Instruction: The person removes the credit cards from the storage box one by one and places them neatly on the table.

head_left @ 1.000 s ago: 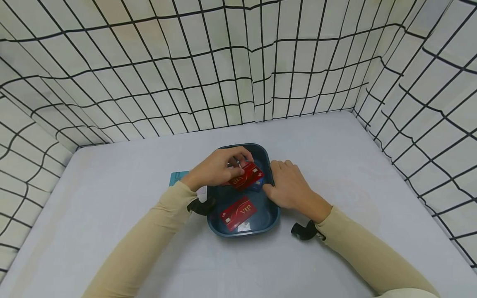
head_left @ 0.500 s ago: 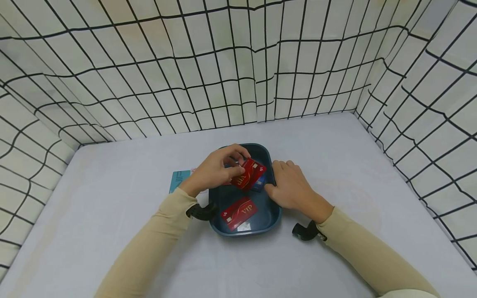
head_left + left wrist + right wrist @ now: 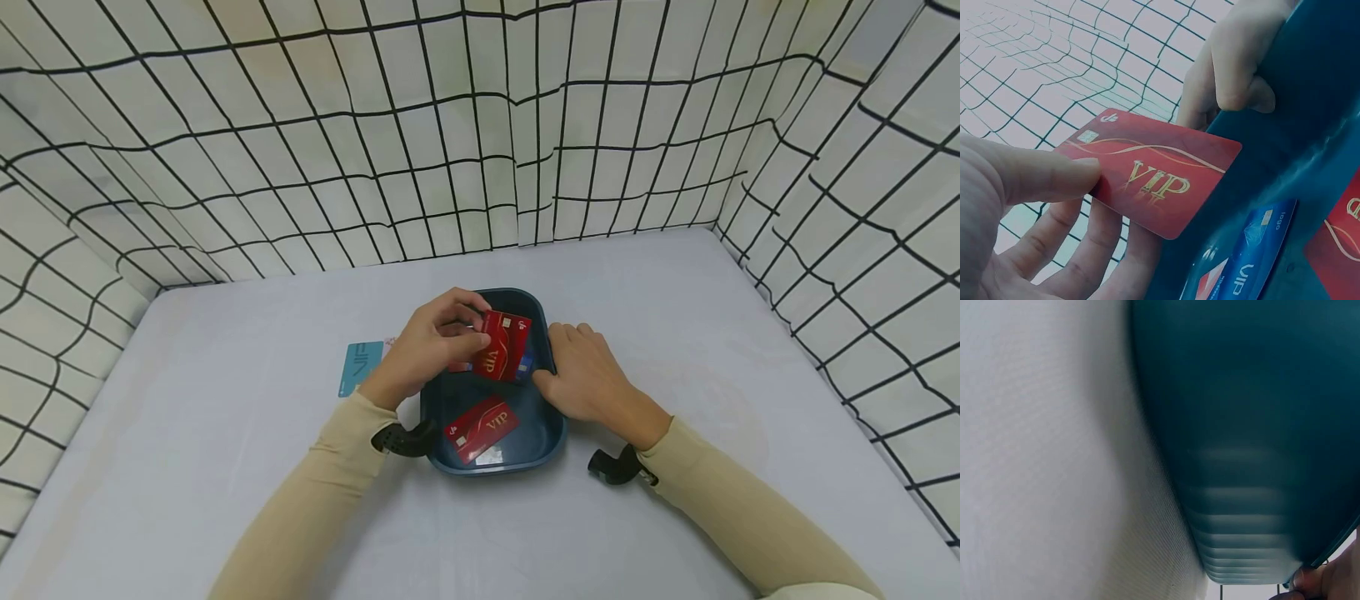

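My left hand point(image 3: 435, 342) pinches a red VIP card point(image 3: 504, 343) between thumb and fingers, over the far part of a dark blue-green plastic tray point(image 3: 534, 429). In the left wrist view this card point(image 3: 1166, 169) is face up, with a gold chip and gold lettering. My right hand point(image 3: 588, 375) grips the tray's right rim, thumb over the edge and fingers outside. On the tray floor lie another red VIP card point(image 3: 482, 429) near the front and a blue VIP card point(image 3: 524, 367), partly hidden beneath the held one. Part of another card shows beside the blue one.
A light blue card point(image 3: 361, 367) lies on the white table point(image 3: 187, 433) left of the tray, with a pale card partly hidden by my left wrist. Black-lined grid walls point(image 3: 420, 167) enclose the table's back and sides. A black wrist camera point(image 3: 615, 467) hangs under each wrist.
My left hand has drawn slightly left, turning the held red card more upright in the head view. More of the light blue card shows. My right hand keeps its hold on the rim.
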`<state>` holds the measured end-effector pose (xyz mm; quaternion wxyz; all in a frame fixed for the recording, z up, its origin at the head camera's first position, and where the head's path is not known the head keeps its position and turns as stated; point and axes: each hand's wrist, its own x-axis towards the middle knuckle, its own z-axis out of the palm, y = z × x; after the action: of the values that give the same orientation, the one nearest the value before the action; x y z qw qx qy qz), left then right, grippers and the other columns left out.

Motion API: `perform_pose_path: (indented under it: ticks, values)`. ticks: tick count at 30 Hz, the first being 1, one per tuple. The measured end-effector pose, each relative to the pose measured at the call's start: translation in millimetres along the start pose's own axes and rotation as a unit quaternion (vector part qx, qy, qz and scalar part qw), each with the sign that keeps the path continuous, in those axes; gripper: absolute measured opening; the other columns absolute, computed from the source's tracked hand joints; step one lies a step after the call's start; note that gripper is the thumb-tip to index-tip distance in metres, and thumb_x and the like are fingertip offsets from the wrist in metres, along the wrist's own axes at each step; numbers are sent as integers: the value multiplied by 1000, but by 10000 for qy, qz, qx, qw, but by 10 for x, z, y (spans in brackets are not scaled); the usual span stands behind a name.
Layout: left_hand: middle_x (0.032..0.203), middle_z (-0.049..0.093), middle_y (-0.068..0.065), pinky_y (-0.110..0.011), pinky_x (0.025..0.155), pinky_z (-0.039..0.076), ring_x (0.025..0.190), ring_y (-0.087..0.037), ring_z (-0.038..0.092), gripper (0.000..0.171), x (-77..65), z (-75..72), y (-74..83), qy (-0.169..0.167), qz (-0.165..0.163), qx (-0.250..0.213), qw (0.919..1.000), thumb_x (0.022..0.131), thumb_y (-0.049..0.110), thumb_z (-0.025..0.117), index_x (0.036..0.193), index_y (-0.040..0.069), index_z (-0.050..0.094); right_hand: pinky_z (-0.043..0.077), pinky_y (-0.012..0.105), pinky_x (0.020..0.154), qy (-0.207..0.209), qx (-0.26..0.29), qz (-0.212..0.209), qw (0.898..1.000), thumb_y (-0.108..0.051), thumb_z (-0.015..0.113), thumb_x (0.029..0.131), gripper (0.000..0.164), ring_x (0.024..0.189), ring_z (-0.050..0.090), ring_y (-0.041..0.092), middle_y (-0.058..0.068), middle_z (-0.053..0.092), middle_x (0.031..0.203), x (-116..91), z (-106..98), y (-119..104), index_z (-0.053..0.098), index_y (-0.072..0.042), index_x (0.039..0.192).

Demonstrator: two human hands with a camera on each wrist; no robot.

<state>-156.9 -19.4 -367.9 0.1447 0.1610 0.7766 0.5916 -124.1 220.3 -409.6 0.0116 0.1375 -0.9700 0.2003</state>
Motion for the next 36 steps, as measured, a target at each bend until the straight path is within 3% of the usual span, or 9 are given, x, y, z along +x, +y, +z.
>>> perform_pose_path:
  ticks: [7,14,30,36]
  values:
    - [111,60,-8,-40,78,65,99,-22,72,36,-34,-35,-32,204,73,-611,9979,96,11,68,130,16,56,39,35,74,25,-15,14,10000,-31,59,90,30,83,47,25,7,59,87,-3,6,-5,57,-5,105]
    - [110,58,-7,-40,84,65,104,-24,70,35,-84,-62,0,329,89,-1081,9936,96,8,66,128,16,55,37,35,73,33,-38,-2,10000,-30,59,90,31,82,47,25,8,58,86,3,12,-3,58,-4,106]
    - [110,58,-5,-36,84,65,110,-25,66,37,-199,-240,61,601,167,-1302,9895,96,6,64,128,23,55,37,35,71,12,-115,20,9999,-30,59,88,33,82,47,24,9,58,86,0,4,-16,57,-3,106]
    - [114,59,-5,-34,84,65,112,-24,65,38,-254,-348,11,734,83,-1132,9908,98,10,66,131,21,53,37,36,72,-25,-139,75,9999,-30,59,88,34,83,46,25,9,57,87,2,3,-31,58,-2,108]
